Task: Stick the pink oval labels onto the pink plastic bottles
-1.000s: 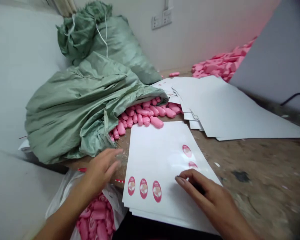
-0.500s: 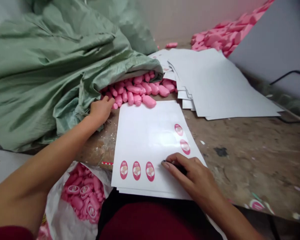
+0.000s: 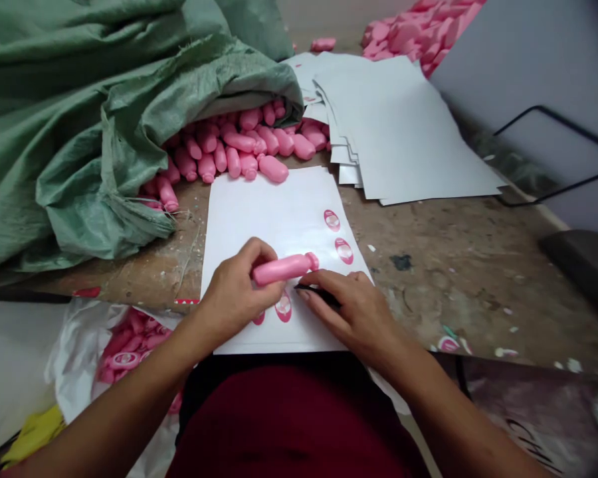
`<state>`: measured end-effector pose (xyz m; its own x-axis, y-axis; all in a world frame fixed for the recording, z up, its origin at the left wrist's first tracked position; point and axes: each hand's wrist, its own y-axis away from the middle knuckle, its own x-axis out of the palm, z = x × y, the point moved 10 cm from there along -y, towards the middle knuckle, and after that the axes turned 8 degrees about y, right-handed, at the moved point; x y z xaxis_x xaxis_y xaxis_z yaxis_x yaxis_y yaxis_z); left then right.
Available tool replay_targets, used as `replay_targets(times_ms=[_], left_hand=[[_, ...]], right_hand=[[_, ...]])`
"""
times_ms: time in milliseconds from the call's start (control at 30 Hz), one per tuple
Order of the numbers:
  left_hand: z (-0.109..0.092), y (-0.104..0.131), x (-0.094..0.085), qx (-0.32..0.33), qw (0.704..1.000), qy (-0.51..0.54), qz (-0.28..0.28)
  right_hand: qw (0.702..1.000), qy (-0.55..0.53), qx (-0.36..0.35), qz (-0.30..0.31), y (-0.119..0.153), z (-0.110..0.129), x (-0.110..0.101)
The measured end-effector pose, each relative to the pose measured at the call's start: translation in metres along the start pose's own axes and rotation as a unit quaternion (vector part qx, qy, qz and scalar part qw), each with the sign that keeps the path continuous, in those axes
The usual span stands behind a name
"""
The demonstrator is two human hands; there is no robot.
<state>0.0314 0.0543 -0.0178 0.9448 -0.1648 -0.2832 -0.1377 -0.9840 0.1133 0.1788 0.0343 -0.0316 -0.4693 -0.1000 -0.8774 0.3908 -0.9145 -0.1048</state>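
Nearest, the sheet's [image 3: 264, 212] near edge lies by the table's [image 3: 428, 292] front edge, with the white bag [image 3: 70, 358] below to the left. Over the sheet, the left hand [image 3: 236, 282] grips a pink bottle [image 3: 283, 269], its neck pointing at the right hand [image 3: 351, 309], which pinches a dark tool [image 3: 326, 295]; whether the hands touch, I cannot tell. Scrap-dotted tabletop stretches rightward. Beyond are loose bottles [image 3: 229, 149] spilling from the green sack [image 3: 129, 119], stacked paper [image 3: 403, 126] and a pink heap [image 3: 408, 33].
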Motion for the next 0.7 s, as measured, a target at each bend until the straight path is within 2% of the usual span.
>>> replay_targets(times_ms=[67,133,200,267,333,400,533,700], left_hand=[[-0.002,0.001,0.007,0.020,0.997,-0.069,0.024],[-0.005,0.002,0.009,0.038,0.995,-0.088,0.025],[0.004,0.000,0.009,-0.001,1.000,-0.010,0.011],[0.023,0.000,0.013,-0.072,0.985,0.155,-0.007],[0.040,0.000,0.021,-0.123,0.937,0.324,-0.033],[0.051,-0.001,0.025,-0.146,0.893,0.421,-0.067],[0.060,-0.001,0.027,-0.172,0.854,0.482,-0.094],[0.059,0.000,0.027,-0.190,0.836,0.506,-0.092]], right_hand=[[1.000,0.003,-0.019,-0.005,0.001,0.006,-0.001],[1.000,0.004,-0.020,-0.020,0.000,0.008,-0.004],[0.999,0.011,-0.007,-0.031,-0.001,0.007,-0.006],[0.999,0.028,0.010,-0.029,-0.002,0.005,-0.004],[0.998,0.052,0.020,-0.023,-0.001,0.005,-0.001],[0.997,0.076,0.019,-0.024,0.000,0.006,0.002],[0.993,0.112,0.001,-0.031,0.000,0.011,0.006],[0.989,0.141,-0.011,-0.045,0.000,0.014,0.005]])
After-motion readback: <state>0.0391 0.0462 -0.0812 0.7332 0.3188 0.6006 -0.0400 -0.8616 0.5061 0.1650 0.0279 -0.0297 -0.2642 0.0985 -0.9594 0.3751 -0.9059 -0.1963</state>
